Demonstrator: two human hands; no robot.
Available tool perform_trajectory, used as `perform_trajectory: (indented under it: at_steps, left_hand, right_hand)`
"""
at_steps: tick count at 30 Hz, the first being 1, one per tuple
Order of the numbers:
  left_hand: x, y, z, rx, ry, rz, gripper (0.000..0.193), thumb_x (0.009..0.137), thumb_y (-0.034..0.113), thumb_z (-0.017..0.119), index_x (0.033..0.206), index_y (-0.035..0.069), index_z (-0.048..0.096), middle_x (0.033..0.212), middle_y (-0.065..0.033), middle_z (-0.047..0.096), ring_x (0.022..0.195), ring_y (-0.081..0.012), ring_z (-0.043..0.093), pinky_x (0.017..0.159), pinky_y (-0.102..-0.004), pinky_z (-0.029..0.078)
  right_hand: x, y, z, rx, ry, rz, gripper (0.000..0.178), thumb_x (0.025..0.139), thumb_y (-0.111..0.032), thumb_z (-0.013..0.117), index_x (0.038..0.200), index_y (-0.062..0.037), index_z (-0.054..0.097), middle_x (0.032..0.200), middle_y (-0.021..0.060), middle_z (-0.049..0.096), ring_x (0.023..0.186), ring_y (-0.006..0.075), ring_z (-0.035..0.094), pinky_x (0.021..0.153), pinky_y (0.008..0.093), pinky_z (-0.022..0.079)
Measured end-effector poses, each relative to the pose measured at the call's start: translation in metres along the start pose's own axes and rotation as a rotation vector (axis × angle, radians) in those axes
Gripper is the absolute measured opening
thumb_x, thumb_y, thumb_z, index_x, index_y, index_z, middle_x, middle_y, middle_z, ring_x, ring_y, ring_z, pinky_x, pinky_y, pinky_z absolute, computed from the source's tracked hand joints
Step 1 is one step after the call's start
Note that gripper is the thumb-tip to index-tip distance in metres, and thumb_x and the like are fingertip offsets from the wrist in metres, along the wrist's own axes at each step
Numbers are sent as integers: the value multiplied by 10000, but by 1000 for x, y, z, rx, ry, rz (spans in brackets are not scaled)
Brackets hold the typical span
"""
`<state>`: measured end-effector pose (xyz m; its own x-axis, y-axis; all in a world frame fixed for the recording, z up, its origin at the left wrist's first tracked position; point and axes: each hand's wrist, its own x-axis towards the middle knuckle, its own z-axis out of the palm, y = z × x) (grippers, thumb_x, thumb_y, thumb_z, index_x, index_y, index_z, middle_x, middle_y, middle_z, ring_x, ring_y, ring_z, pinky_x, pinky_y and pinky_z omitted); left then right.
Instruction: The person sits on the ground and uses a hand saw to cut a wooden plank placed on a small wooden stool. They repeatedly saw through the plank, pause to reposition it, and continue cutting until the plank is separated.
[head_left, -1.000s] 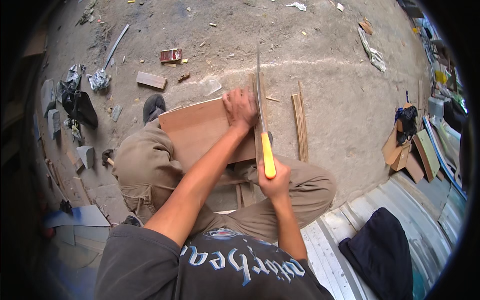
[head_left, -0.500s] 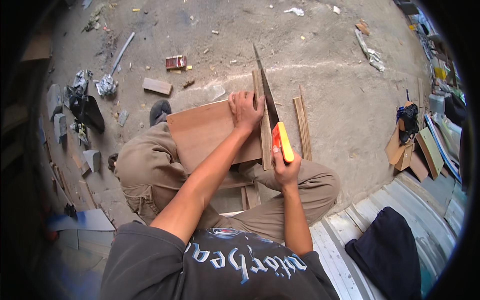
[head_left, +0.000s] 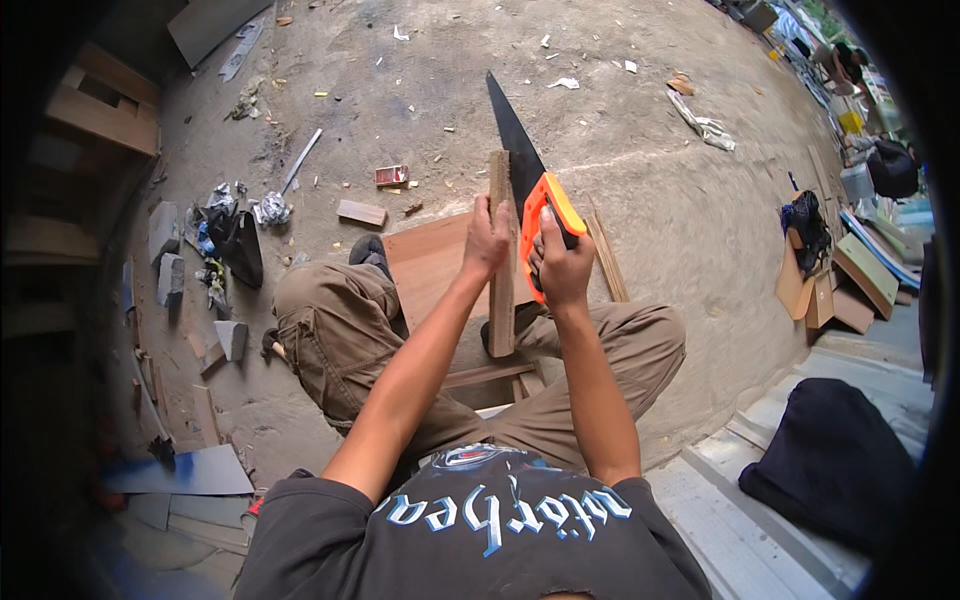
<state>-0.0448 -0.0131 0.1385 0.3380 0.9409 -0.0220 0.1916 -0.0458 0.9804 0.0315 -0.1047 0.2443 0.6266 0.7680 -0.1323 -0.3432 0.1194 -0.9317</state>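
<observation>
Turned since half a second ago, the saw (head_left: 530,165) now shows its broad side, and my left hand (head_left: 487,238) has closed round the wood strip (head_left: 503,290). Near nine o'clock, a hammer (head_left: 272,343) lies on the floor (head_left: 720,310). Next, at ten o'clock, a brown board (head_left: 430,265) shows, partly hidden by my left hand. That hand clasps the strip, which runs from twelve down to six. Just beside it, my right hand (head_left: 562,262) grips the saw's orange handle (head_left: 550,190), its tip toward eleven. At four o'clock lies a dark cloth (head_left: 830,460).
</observation>
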Motion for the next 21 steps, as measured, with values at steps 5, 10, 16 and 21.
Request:
perform_trajectory:
  at_steps: [5,10,16,21]
  left_hand:
    - [-64,4,-49,327,-318,177,339,957,271,563,1195,38,502,883,-288,650,801,-458,651,699,-499,507]
    - [-86,-25,-57,-253,-252,-19,311,1032,251,465,1229,12,492,878,-102,643,740,-176,657,692,-333,555]
    - [-86,9,-43,-416,-205,-4,306,1030,276,503,1194,18,520,868,-52,628,726,-134,641,665,-291,564]
    - [-97,31,-37,-247,-260,-71,265,982,258,616,1089,17,594,835,-45,651,766,-108,654,641,-282,566]
  right_hand:
    - [10,-20,11,81,159,-185,226,965,-189,614,795,-43,590,559,-53,474,464,37,444,411,239,334]
    - [23,-36,-17,-457,157,-350,315,921,-231,708,718,-11,612,601,-26,574,543,80,536,528,267,424]
    - [-29,32,-34,-270,60,-328,239,922,-181,715,1025,34,699,755,-15,642,692,66,573,645,240,472]
    - [-32,32,-16,-208,-15,-343,248,922,-175,715,1030,47,695,760,-26,635,696,48,554,608,227,451]
